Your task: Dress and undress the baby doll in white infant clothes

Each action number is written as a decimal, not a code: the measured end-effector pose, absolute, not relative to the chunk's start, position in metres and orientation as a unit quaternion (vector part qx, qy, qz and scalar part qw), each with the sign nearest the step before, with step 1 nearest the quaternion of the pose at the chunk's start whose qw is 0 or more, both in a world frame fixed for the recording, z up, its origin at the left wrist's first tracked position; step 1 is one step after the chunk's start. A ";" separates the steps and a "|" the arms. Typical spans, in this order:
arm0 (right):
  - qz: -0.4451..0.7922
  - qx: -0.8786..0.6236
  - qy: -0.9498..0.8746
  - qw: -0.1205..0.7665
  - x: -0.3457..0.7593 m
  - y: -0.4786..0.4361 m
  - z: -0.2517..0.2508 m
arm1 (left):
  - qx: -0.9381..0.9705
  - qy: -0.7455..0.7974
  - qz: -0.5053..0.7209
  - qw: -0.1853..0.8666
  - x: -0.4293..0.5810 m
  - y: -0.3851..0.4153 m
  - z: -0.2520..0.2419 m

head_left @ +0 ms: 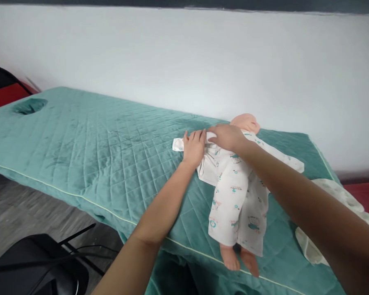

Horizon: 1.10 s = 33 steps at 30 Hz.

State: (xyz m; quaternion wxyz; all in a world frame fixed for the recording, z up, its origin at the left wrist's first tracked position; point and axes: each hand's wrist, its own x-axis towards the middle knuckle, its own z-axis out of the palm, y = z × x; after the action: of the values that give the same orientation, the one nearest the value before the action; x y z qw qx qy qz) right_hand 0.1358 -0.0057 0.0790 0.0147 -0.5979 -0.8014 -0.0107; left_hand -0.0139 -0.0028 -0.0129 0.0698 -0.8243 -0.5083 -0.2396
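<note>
A baby doll (246,122) lies on its back on a green quilted bed cover, its head toward the wall and its bare feet (230,257) near the front edge. It wears a white printed shirt (273,153) and matching trousers (230,196). My left hand (195,148) is curled over the outstretched sleeve on the doll's left-hand side in view, with the cuff (178,144) showing beyond it. Close beside it, my right hand (227,136) grips the same sleeve near the shoulder. My fingertips and the doll's arm inside the sleeve are hidden.
The bed's green cover (110,147) stretches left to a face hole (30,106). A pale cloth (313,246) lies at the right under my right forearm. Behind the bed stands a white wall (172,57). A black chair (39,262) is at lower left.
</note>
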 end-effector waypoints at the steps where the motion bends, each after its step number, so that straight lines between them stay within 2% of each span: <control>1: 0.001 -0.595 -0.802 0.053 0.138 -0.010 0.080 | -0.824 -0.510 -0.237 0.067 -0.015 -0.002 -0.014; 5: 0.042 -0.594 -0.767 0.239 0.164 -0.036 0.082 | -0.809 -0.530 -0.246 0.065 -0.024 0.000 -0.017; 8: 0.025 -0.619 -0.681 0.391 0.202 -0.060 0.069 | -0.791 -0.552 -0.256 0.059 -0.029 0.002 -0.020; 10: 0.011 -0.651 -0.615 0.446 0.228 -0.072 0.049 | -0.786 -0.559 -0.256 0.055 -0.031 0.003 -0.021; 12: -0.006 -0.677 -0.593 0.436 0.249 -0.079 0.024 | -0.788 -0.559 -0.253 0.056 -0.032 0.004 -0.023; 18: -0.067 -0.749 -0.583 0.308 0.272 -0.081 -0.022 | -0.792 -0.536 -0.285 0.064 -0.031 -0.014 -0.018; 22: -0.069 -0.760 -0.586 0.273 0.275 -0.082 -0.022 | -0.778 -0.513 -0.361 -0.033 0.001 -0.032 0.010; 24: -0.069 -0.771 -0.569 0.278 0.279 -0.082 -0.021 | -0.803 -0.470 -0.356 -0.087 0.031 -0.035 0.032; 28: -0.077 -0.809 -0.494 0.309 0.286 -0.085 -0.019 | -0.912 -0.342 -0.200 -0.102 0.102 -0.030 0.072; 33: -0.052 -0.821 -0.472 0.317 0.287 -0.087 -0.016 | -0.935 -0.348 0.055 -0.053 0.170 -0.022 0.087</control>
State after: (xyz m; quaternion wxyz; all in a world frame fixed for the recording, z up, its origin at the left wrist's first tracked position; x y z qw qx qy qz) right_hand 0.2874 -0.0868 -0.0160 0.3168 -0.8211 -0.4720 -0.0521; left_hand 0.1696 -0.0221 0.0867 -0.0532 -0.9346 -0.3475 0.0546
